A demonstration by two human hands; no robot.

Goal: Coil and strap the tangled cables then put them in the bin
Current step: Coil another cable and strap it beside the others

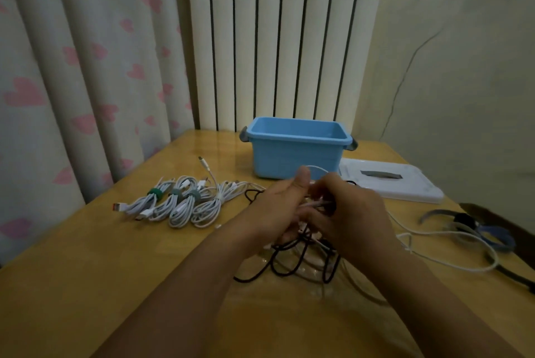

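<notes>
Holding: both hands met over the middle of the wooden table (86, 241), raised above a tangle of cables.
Left hand (278, 207): thumb up, fingers curled round a bunch of white and black cable.
Right hand (353, 212): fingers bent and closed on a white cable (315, 203) just beside the left thumb; which fingertips pinched it could not be told.
Tangled cables (301, 262): black loops and white strands drooped from the hands onto the table; another white strand (451, 263) trailed off to the right.
Coiled cables (176, 204): four white bundles lay side by side left of the hands; three wore green-grey straps, the fourth's strap looked white.
Loose end (207, 170): a white cable with a plug lay behind the bundles.
Bin (298, 152): light blue, grey handles, open, standing at the far edge behind the hands.
Lid (405, 183): white, flat on the table right of the bin.
Spare straps (469, 227): grey and blue strips lay at the right edge.
</notes>
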